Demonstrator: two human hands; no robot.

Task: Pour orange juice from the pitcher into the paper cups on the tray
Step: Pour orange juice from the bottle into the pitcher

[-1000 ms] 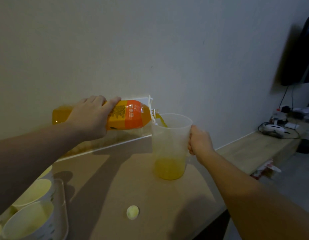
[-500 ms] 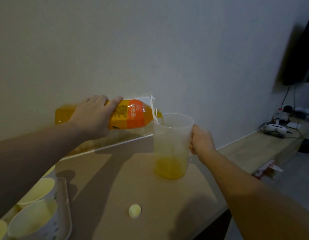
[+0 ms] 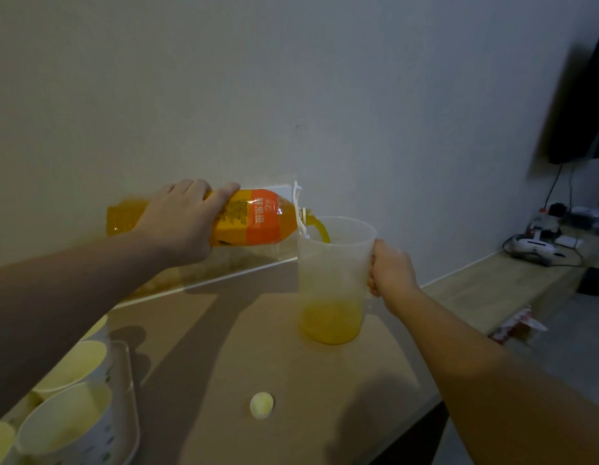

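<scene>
Cups [image 3: 70, 365] stand on a tray [image 3: 128, 391] at the desk's [image 3: 274, 370] near left corner, under the left forearm, all of them looking dry inside. Above and to their right the left hand [image 3: 182, 223] grips a bottle [image 3: 248, 218], its fingers [image 3: 191, 187] curled over the top. The bottle lies almost level, long axis running left to right, mouth at the pitcher's [image 3: 335, 280] rim, and a juice stream [image 3: 320, 228] arcs into it. The pitcher stands upright on the desk near mid-frame, well apart from the cups, juice covering only its bottom part. The right hand [image 3: 390, 273] wraps its handle on the right side, fingers closed round it. A cap [image 3: 261, 404] lies on the desk, nearer the viewer. For the coming pour, I judge, the pitcher must travel left and toward the viewer to reach the cups, with its spout side leading away from the right hand that carries it.
</scene>
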